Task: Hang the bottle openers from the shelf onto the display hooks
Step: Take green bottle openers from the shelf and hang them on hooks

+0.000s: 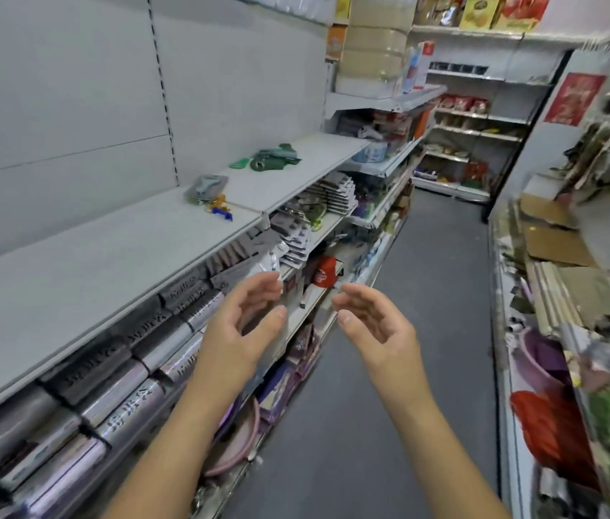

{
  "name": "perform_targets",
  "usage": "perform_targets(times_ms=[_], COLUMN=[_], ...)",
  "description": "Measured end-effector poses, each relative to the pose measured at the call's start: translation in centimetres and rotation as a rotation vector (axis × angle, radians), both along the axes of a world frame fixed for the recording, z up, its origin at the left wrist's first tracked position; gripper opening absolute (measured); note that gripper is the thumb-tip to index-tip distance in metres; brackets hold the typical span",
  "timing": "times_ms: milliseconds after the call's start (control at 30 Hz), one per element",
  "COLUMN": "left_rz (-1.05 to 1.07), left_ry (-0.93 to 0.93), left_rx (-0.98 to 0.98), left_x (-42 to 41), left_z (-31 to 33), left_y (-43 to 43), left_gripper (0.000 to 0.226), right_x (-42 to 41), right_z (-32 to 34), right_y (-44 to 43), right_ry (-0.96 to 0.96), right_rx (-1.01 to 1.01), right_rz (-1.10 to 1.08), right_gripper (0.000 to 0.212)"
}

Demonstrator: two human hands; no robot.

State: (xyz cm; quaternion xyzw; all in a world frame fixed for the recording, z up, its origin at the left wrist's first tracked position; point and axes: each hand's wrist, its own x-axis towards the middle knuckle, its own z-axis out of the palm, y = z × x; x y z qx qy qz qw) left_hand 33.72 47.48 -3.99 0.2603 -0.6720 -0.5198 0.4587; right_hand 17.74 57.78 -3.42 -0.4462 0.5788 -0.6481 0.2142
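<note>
Hovering loose, empty, left hand (238,331), right hand (376,325), aisle floor (434,301), bottle openers (276,158) on shelf (108,256)

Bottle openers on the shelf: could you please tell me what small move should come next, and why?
Probably reach the left hand forward to the nearer pile of openers on the shelf. Both it and the right hand are open and hold nothing, and the openers lie ahead of them, untouched; a green pile lies farther along.
</note>
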Motion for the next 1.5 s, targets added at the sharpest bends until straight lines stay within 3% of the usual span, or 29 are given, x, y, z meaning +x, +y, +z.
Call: perform_targets(times_ms=[433,767,1133,1500], left_rz=[0.183,0.370,0.527,0.728], left_ry=[-0.057,-0.066,-0.095,-0.217], left_rx=[-0.045,0.032,0.028,0.080], left_x=[-16.6,-29.1,-33.7,-34.9], left_z=[-0.4,1.8,1.3,1.7], left_y=[-13.8,-22.0,-36.5,-49.2], left_gripper=[0.048,0.035,0.034,0.039], right_x=[-18.5,-32.6,-38.6,-39.4], right_z=[-1.2,0.7,-0.2,1.1], right_y=[-15.6,-27.3,-44.5,-61.3], right_ry=[-0.022,-0.029,0.014,0.052], right_rx=[0.012,0.021,0.059,0.083], right_rz=[0.120,0.307,0.421,0.530], right_gripper=[0.031,0.027,0.030,0.029])
